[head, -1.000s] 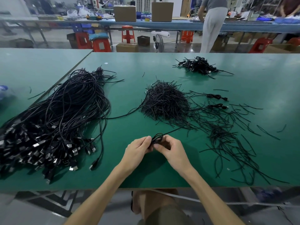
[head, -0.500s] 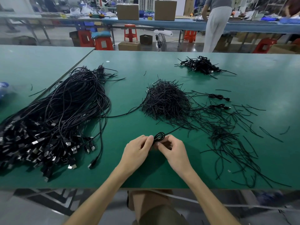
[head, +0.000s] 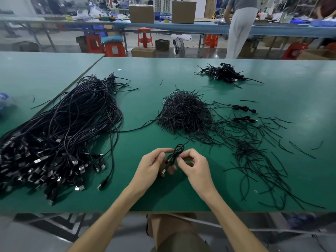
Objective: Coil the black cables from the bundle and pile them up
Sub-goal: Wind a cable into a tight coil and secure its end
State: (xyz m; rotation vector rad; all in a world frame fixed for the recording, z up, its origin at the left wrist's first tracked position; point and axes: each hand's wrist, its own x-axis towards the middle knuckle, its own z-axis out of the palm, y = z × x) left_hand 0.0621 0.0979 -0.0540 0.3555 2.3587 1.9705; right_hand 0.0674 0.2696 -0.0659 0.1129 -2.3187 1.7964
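Note:
A small coiled black cable (head: 176,153) hangs between my two hands above the near middle of the green table (head: 181,73). My left hand (head: 152,167) grips its lower part, with a metal plug poking out below the fingers. My right hand (head: 195,166) pinches the coil's middle between thumb and forefinger. A large bundle of loose black cables (head: 60,135) with many USB plugs lies to the left. A pile of coiled cables (head: 224,73) sits at the far right.
A heap of short black ties (head: 183,113) lies in the middle, with several more strewn to the right (head: 254,155). Two coiled cables (head: 241,108) rest beside the heap. A person (head: 240,24) stands at a far bench, with boxes and red stools around.
My hands have drawn slightly apart and the coil now stands more upright between them, its plug end showing below my left hand.

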